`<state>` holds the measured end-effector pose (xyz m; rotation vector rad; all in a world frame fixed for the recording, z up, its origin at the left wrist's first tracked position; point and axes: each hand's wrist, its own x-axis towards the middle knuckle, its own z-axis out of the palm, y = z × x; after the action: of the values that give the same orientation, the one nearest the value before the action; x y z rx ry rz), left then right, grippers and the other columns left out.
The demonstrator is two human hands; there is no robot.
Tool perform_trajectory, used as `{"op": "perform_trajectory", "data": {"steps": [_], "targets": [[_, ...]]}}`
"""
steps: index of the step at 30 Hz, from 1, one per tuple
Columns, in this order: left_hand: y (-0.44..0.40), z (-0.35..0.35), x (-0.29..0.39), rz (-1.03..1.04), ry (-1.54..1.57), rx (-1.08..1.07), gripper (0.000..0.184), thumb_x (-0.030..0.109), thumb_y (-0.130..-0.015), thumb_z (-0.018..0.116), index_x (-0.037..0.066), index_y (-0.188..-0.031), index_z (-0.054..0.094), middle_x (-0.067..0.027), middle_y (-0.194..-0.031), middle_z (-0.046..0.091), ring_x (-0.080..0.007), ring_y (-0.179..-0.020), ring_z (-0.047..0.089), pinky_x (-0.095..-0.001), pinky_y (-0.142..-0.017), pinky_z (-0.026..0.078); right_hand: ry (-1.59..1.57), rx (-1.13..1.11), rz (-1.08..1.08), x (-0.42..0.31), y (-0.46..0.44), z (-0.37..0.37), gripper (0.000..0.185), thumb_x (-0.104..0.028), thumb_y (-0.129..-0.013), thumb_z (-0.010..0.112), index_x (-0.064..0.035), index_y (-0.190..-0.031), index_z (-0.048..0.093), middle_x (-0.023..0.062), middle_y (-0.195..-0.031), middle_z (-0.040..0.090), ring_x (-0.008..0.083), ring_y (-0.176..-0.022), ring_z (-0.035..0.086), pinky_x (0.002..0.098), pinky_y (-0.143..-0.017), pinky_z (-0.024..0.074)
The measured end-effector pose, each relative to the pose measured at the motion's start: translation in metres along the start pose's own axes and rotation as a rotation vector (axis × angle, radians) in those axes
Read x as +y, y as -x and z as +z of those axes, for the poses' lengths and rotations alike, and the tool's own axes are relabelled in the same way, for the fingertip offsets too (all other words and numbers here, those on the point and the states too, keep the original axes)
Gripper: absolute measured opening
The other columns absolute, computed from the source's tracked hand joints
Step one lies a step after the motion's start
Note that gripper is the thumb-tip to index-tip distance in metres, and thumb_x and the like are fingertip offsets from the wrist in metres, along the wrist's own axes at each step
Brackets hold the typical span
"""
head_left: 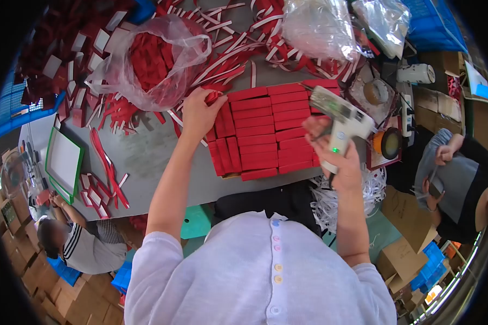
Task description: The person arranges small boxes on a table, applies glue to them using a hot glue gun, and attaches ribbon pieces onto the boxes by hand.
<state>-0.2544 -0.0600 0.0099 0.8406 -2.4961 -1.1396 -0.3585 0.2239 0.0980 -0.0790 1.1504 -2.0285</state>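
Note:
My right hand [344,160] is wrapped round the handle of a white glue gun [352,122] with a green light on it. The gun's nozzle end reaches over the right side of a block of red boxes [255,130], which lie packed in rows. At the block's far left corner, my left hand [200,114] pinches a small red piece [212,98]; its exact kind is partly hidden by my fingers. Just left of that hand stands a clear plastic bag [171,59] filled with red strips [151,59].
Loose red and white ribbons [230,57] cover the table's far side. Clear plastic packets [320,30] lie at the far right, tape rolls [386,143] nearer. A green-edged tray [64,160] is at left. One person [87,244] works at left, another [455,179] at right.

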Motion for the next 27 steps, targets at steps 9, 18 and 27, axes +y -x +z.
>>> {"op": "perform_trajectory", "data": {"steps": [9, 18, 27], "targets": [[-0.003, 0.005, 0.007, -0.132, -0.138, -0.036, 0.027, 0.026, -0.07, 0.076, 0.003, -0.08, 0.065, -0.0122, -0.076, 0.058, -0.0328, -0.071, 0.059, -0.0433, -0.062, 0.045, 0.243, 0.066, 0.236, 0.058, -0.035, 0.044, 0.04, -0.028, -0.096, 0.045, 0.0023, -0.12, 0.05, 0.0144, -0.102, 0.06, 0.0223, -0.09, 0.06, 0.0296, -0.059, 0.0515], [-0.004, 0.004, 0.013, -0.144, -0.157, -0.03, 0.023, 0.025, -0.071, 0.075, 0.006, -0.08, 0.066, -0.0107, -0.079, 0.057, -0.032, -0.07, 0.06, -0.0429, -0.06, 0.047, 0.271, 0.181, 0.343, 0.075, -0.045, 0.053, 0.041, -0.039, -0.099, 0.039, -0.0019, -0.099, 0.056, 0.0045, -0.079, 0.059, 0.011, -0.066, 0.058, 0.022, -0.047, 0.0436], [-0.003, 0.006, 0.011, -0.14, -0.153, -0.012, 0.021, 0.024, -0.071, 0.075, 0.007, -0.079, 0.065, -0.0095, -0.079, 0.057, -0.0319, -0.068, 0.06, -0.0426, -0.059, 0.047, 0.445, 0.376, 0.313, 0.07, -0.037, 0.054, 0.041, -0.041, -0.097, 0.043, -0.0021, -0.091, 0.056, 0.0019, -0.063, 0.053, 0.0082, -0.052, 0.049, 0.0221, -0.045, 0.039]]}}
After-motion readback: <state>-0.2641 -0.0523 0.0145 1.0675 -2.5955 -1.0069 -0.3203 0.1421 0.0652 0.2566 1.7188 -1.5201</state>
